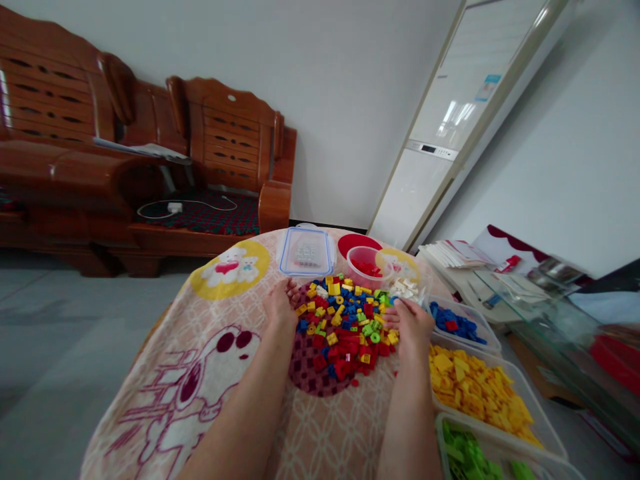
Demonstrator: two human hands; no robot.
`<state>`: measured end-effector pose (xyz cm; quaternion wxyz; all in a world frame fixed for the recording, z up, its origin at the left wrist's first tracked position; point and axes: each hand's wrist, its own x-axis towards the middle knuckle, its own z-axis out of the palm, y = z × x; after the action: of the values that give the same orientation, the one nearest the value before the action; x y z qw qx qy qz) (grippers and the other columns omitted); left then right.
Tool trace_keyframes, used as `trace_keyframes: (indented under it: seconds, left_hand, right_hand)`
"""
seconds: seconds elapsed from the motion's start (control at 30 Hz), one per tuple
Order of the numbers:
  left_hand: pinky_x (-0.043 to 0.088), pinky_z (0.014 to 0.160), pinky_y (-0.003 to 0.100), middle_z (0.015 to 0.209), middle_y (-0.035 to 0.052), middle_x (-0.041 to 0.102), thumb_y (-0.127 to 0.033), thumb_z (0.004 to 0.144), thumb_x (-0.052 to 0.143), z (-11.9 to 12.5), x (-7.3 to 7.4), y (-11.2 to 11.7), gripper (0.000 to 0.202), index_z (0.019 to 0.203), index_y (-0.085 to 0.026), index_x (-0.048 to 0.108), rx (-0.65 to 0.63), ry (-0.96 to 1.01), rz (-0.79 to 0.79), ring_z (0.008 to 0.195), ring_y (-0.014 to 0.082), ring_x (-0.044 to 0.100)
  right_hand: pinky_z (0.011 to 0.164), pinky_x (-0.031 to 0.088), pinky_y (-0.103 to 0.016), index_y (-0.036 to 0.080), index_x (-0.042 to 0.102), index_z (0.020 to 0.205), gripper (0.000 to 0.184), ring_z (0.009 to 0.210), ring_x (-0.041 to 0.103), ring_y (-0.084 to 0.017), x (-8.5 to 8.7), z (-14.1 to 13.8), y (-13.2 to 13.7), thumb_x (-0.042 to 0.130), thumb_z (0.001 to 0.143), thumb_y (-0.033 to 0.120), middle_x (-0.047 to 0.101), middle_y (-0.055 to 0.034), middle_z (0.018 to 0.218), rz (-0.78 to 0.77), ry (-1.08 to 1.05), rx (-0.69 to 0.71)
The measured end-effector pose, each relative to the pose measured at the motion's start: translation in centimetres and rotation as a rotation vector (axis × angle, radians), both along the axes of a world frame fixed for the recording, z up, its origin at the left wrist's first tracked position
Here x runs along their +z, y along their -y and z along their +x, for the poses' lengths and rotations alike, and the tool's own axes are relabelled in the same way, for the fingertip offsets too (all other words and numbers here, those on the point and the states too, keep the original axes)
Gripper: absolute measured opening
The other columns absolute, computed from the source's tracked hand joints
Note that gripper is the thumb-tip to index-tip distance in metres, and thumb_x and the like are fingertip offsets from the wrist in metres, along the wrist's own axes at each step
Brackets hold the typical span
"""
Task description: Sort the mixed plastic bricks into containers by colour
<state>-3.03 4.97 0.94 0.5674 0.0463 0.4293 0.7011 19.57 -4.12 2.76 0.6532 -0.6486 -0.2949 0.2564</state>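
A mixed pile of toy bricks [345,317] in red, yellow, blue, green and white lies on the patterned tablecloth [345,433]. At the pile's left edge is my left hand [281,303], its fingers curled inward; whatever they may hold is hidden. My right hand [413,325] is over the right side of the pile with fingers bent together. A small blue brick [395,301] shows at its fingertips. Just beyond that hand lies a heap of white bricks [405,289]. Behind the pile, a round clear tub [370,279] contains red bricks.
Along the right stand clear boxes of blue bricks [457,323], yellow bricks [475,387] and green bricks [465,453]. A blue-rimmed clear lid [307,252] and a red round lid [356,243] lie at the back. A glass table [530,313] adjoins on the right.
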Motion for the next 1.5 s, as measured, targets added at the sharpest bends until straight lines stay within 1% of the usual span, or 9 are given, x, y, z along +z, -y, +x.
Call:
trace_keyframes:
  seconds: [0.13,0.27,0.33,0.47,0.63,0.83,1.03,1.2,1.5]
  left_hand:
    - [0.039,0.043,0.014,0.056,-0.0038,0.055,-0.015,0.07,0.059,0.0,0.1,0.1,0.004,0.066,-0.014,0.056,-0.003,-0.005,-0.005,0.042,0.0044,0.048]
    - [0.039,0.044,0.014,0.056,-0.0038,0.055,-0.014,0.07,0.059,0.0,0.2,0.2,0.004,0.067,-0.014,0.057,-0.003,0.005,-0.009,0.043,0.0042,0.049]
    - [0.039,0.044,0.014,0.055,-0.0037,0.055,-0.013,0.07,0.059,0.0,0.2,0.2,0.003,0.067,-0.013,0.057,0.001,0.012,-0.009,0.044,0.0042,0.049]
    - [0.039,0.044,0.014,0.055,-0.0036,0.055,-0.012,0.07,0.058,0.0,0.3,0.2,0.003,0.067,-0.012,0.058,0.008,0.023,-0.013,0.044,0.004,0.049]
    - [0.038,0.043,0.014,0.055,-0.0037,0.055,-0.011,0.069,0.059,0.0,0.1,0.0,0.002,0.067,-0.012,0.058,0.008,0.024,-0.012,0.044,0.0039,0.048]
    - [0.039,0.043,0.014,0.056,-0.0036,0.056,-0.012,0.067,0.059,0.1,0.1,0.1,0.002,0.068,-0.012,0.058,0.02,0.025,-0.012,0.045,0.0041,0.049]
    - [0.039,0.043,0.013,0.056,-0.0039,0.056,-0.011,0.069,0.057,0.1,0.4,0.2,0.001,0.068,-0.012,0.058,0.007,0.034,-0.012,0.044,0.0038,0.049]
    - [0.039,0.042,0.013,0.057,-0.0032,0.057,-0.011,0.07,0.058,0.1,0.4,0.2,0.001,0.069,-0.012,0.058,0.02,0.029,-0.017,0.044,0.0038,0.049]
    - [0.039,0.043,0.014,0.057,-0.003,0.057,-0.012,0.07,0.058,0.1,-0.1,-0.1,0.002,0.068,-0.012,0.058,0.02,0.025,-0.012,0.044,0.0042,0.049]
  right_hand:
    - [0.056,0.06,-0.035,0.01,0.059,0.11,0.055,0.065,0.07,-0.024,-0.9,3.0,0.4,0.064,0.065,0.042,0.067,-0.0032,0.066,0.196,-0.067,-0.311]
    - [0.07,0.062,-0.039,0.011,0.051,0.128,0.065,0.091,0.07,-0.026,-1.3,4.1,0.9,0.061,0.067,0.03,0.069,-0.0128,0.1,0.341,-0.033,-0.592]
    - [0.074,0.061,-0.038,0.01,0.052,0.129,0.066,0.099,0.068,-0.027,-1.1,4.0,0.9,0.061,0.066,0.028,0.065,-0.016,0.115,0.34,0.001,-0.63]
    - [0.066,0.06,-0.033,0.007,0.063,0.114,0.053,0.079,0.07,-0.023,-0.3,2.8,0.6,0.061,0.066,0.03,0.07,-0.0138,0.096,0.246,0.035,-0.431]
    - [0.038,0.044,-0.023,0.011,0.07,0.097,0.04,0.042,0.056,-0.014,0.7,-0.3,0.5,0.06,0.073,0.041,0.064,-0.0012,0.058,-0.056,0.203,0.1]
    - [0.05,0.042,-0.02,0.017,0.075,0.092,0.026,0.047,0.057,-0.011,0.5,-4.3,0.0,0.057,0.078,0.03,0.061,0.0015,0.052,-0.403,0.612,0.585]
    - [0.072,0.043,-0.024,0.023,0.075,0.079,0.01,0.086,0.066,-0.018,0.7,-6.5,-0.5,0.071,0.07,0.026,0.074,-0.0037,0.085,-0.574,1.017,0.511]
    - [0.063,0.039,-0.022,0.02,0.07,0.074,0.008,0.072,0.064,-0.014,0.7,-6.1,-0.3,0.072,0.069,0.027,0.072,-0.0025,0.075,-0.56,0.937,0.556]
    - [0.05,0.037,-0.019,0.017,0.066,0.077,0.015,0.046,0.055,-0.01,-0.1,-4.4,-0.1,0.052,0.072,0.018,0.058,0.0026,0.048,-0.525,0.67,0.622]
